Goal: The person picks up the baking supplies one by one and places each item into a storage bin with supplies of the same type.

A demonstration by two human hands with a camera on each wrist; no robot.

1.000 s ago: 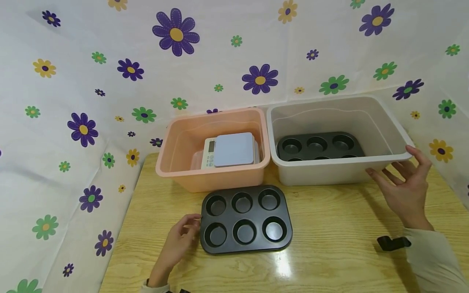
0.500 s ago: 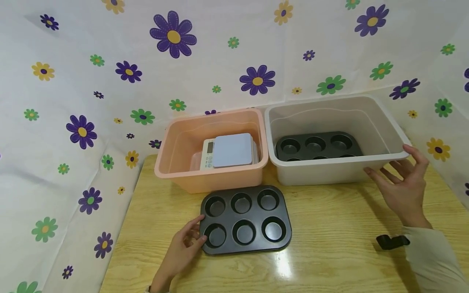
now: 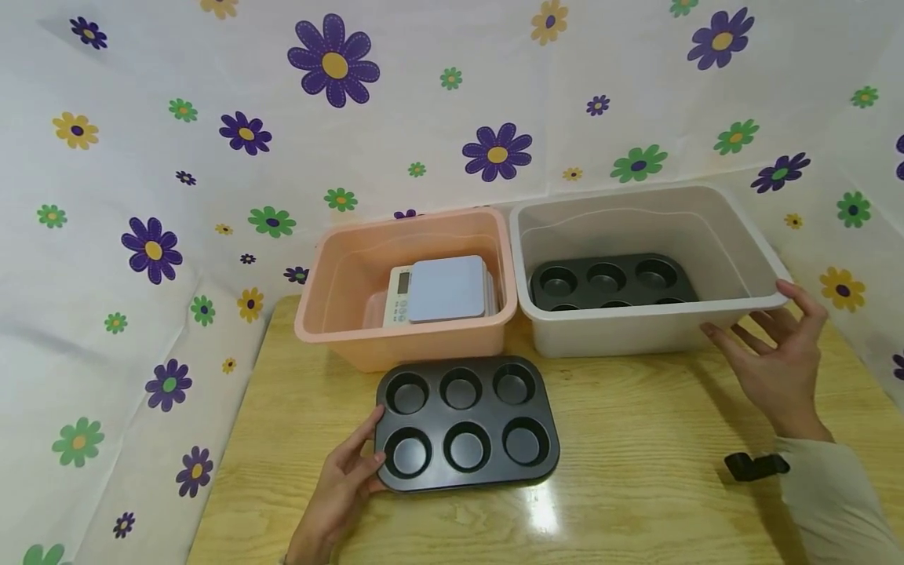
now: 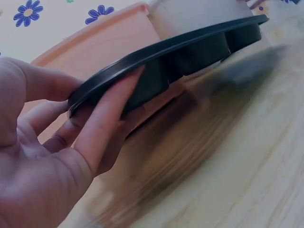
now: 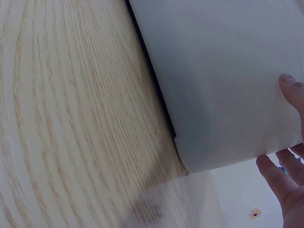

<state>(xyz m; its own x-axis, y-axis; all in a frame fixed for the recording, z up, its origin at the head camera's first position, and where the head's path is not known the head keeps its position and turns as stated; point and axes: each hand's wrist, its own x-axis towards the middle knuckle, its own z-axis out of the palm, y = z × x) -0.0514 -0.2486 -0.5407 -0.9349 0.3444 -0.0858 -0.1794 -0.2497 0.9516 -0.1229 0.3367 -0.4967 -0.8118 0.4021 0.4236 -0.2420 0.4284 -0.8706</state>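
Note:
In the head view my left hand (image 3: pixel 335 482) holds the left edge of a dark six-cup muffin pan (image 3: pixel 463 417). The left wrist view shows the thumb and fingers pinching the pan's rim (image 4: pixel 128 61), with the pan raised off the table and its cup undersides visible. At the right, my right hand (image 3: pixel 784 377) grips the front right corner of a white plastic bin (image 3: pixel 636 333). Its thumb (image 5: pixel 290 88) lies against one wall and its fingers reach round the corner. A second dark muffin pan (image 3: pixel 582 297) lies inside the white bin, partly hidden by the front wall.
A peach bin (image 3: pixel 424 345) stands left of the white one, with a kitchen scale (image 3: pixel 446 290) in it. Both bins stand at the back of the wooden table (image 3: pixel 628 455), before a flower-patterned cloth (image 3: pixel 410 47).
My left hand has moved onto the muffin pan's left edge, taken hold of it and raised the pan slightly. The right hand keeps its place at the white bin.

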